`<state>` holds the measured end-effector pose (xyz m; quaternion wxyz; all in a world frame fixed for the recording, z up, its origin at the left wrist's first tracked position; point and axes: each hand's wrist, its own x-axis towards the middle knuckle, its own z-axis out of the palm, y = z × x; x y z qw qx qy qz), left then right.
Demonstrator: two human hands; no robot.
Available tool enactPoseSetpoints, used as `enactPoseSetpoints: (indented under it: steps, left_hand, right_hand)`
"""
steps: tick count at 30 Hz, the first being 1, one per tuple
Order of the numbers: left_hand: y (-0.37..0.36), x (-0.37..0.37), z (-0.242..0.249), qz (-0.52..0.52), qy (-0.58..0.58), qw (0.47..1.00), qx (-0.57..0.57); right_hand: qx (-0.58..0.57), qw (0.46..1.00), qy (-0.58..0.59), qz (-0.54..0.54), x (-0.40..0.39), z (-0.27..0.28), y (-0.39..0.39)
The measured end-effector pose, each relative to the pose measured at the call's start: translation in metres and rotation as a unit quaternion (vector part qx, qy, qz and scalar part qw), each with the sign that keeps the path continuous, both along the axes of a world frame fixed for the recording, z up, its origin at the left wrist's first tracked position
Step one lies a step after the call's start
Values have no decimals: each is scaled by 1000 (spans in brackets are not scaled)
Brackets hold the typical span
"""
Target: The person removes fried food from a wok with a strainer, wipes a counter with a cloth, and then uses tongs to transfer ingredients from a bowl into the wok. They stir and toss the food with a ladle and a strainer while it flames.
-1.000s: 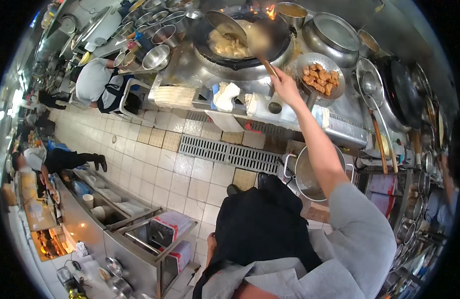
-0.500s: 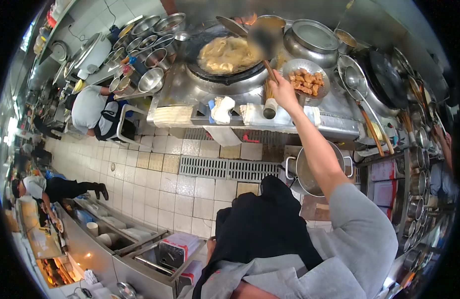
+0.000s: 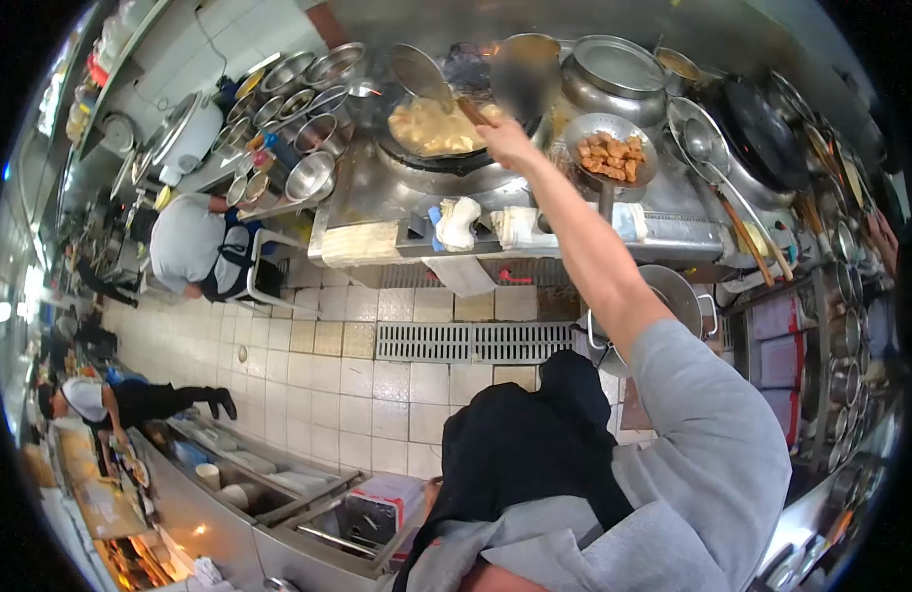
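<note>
My right hand (image 3: 508,144) is closed round the wooden handle of a large round metal ladle (image 3: 418,72), its head tilted over the back left of the wok (image 3: 428,159). Pale yellow liquid with lumps of food (image 3: 438,126) bubbles in that wok. Beside my right forearm, a metal strainer (image 3: 582,170) holds browned chunks of food (image 3: 611,156). Only a small part of my left hand (image 3: 433,489) shows beside the black apron, low in the view; its fingers are hidden.
Steel bowls (image 3: 311,178) crowd the counter at left. A lidded steel pot (image 3: 619,67) stands behind the strainer. Folded cloths (image 3: 460,223) lie along the stove's front edge. A two-handled pot (image 3: 673,288) sits below. One person sits on a white chair (image 3: 268,264); another leans over the left counter.
My right hand has moved left with the ladle, whose head has swung left and turned so its round face shows. The view has shifted slightly.
</note>
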<state>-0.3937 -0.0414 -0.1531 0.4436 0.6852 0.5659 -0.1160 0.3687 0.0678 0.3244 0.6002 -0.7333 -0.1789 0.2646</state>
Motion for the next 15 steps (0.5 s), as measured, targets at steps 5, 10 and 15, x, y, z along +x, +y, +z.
enactPoseSetpoints:
  steps: [5,10,15]
  left_hand:
    - [4,4,37,-1,-7,1000,-25]
    - [19,12,40,-8,-16,999,-43]
    - [37,16,36,-18,-26,998,-46]
  right_hand:
    - [-5,997,71,21,-28,-40,-1]
    - [-22,980,-200,2,-39,-60,-71]
    - [-68,971,-227,-37,-65,-19,-123]
